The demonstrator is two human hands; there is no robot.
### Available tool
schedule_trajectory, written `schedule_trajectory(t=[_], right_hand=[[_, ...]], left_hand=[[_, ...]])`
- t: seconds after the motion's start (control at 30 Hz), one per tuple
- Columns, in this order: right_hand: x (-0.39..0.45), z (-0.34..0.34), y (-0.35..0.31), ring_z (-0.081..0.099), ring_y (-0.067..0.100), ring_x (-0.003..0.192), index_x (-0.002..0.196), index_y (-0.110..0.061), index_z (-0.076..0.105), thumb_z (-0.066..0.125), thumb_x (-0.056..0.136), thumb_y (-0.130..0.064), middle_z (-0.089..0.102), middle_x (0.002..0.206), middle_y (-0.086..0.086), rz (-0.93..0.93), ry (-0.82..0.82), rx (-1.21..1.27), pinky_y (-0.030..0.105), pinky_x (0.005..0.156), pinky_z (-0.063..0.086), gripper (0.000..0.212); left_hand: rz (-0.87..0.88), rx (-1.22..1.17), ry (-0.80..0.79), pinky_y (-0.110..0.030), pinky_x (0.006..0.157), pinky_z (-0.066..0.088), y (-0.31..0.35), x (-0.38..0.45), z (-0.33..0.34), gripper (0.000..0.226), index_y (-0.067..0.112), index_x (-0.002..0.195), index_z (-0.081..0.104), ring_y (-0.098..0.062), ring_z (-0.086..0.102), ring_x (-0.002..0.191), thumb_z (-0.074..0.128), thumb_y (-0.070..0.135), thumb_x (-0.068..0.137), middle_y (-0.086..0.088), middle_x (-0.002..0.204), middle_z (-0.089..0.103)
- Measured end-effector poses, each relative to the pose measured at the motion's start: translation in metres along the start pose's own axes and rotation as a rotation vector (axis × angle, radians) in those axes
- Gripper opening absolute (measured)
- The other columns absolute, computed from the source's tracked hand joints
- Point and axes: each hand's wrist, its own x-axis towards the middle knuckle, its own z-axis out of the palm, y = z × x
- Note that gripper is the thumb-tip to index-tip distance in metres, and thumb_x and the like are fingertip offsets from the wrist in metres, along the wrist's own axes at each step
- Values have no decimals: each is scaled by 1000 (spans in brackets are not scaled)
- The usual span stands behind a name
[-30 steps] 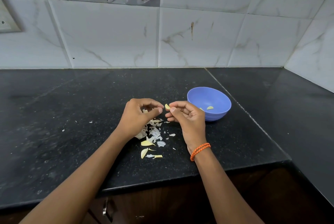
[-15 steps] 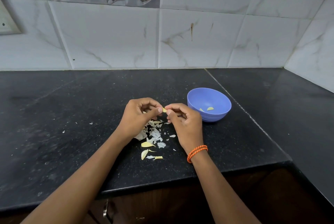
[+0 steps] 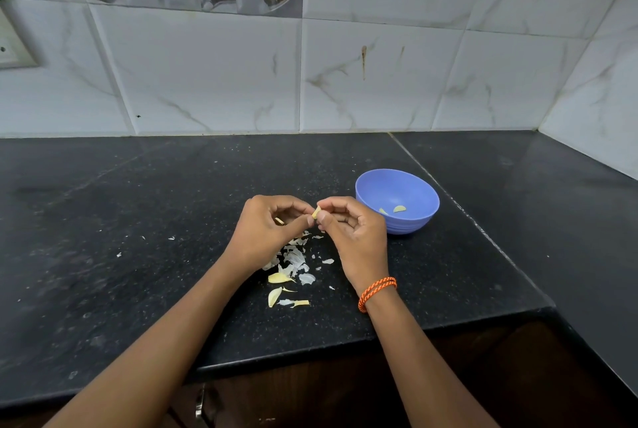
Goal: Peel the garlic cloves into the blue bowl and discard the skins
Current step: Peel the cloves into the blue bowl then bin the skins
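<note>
I am pinching a small pale-yellow garlic clove between left hand and right hand, beside the round blue plastic bowl. Peeling it over the white papery skins on the black stone table seems tidiest.

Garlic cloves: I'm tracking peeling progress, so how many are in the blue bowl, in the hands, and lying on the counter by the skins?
In the blue bowl: 2 cloves
Pinched between both hands: 1 clove
On the counter: 2 cloves
Total: 5
</note>
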Motion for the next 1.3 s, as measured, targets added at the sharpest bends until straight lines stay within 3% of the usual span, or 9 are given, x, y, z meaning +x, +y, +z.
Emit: schedule_trajectory(t=[0.23, 0.37, 0.5, 0.77, 1.3], right_hand=[[1, 1, -1, 79, 19, 88, 102, -9, 79, 83, 91, -8, 80, 93, 1, 17, 10, -56, 29, 79, 64, 11], [2, 0, 3, 79, 18, 78, 100, -8, 80, 79, 95, -11, 81, 87, 1, 6, 55, -122, 37, 76, 67, 5], [2, 0, 4, 80, 19, 82, 99, -4, 79, 76, 96, -4, 81, 89, 4, -3, 68, -92, 36, 78, 67, 4], [2, -2, 3, 80, 25, 89, 101, 1, 77, 72, 97, 3, 81, 91, 10, -9, 4, 10, 33, 81, 65, 7], [5, -7, 2, 77, 23, 89, 108, 5, 76, 70, 98, 3, 80, 95, 19, 134, -71, 174, 30, 85, 62, 12]], left_hand=[[126, 271, 120, -41, 70, 63, 0, -2, 2, 6, 33, 99, 85, -5, 77, 80, 81, 37, 97, 22, 88, 79], [165, 405, 166, -39, 67, 62, 2, -2, 4, 7, 37, 97, 82, -1, 74, 78, 79, 42, 94, 26, 86, 76], [110, 293, 138, -43, 72, 63, 2, -1, 6, 4, 35, 96, 83, -6, 76, 81, 80, 37, 96, 24, 90, 78], [31, -32, 76, -50, 80, 67, 6, -3, 4, 3, 13, 96, 85, -21, 80, 82, 83, 15, 95, 1, 89, 83], [38, -64, 56, -54, 81, 66, 5, -3, 1, 4, 11, 96, 84, -24, 80, 82, 84, 15, 93, -3, 90, 82]])
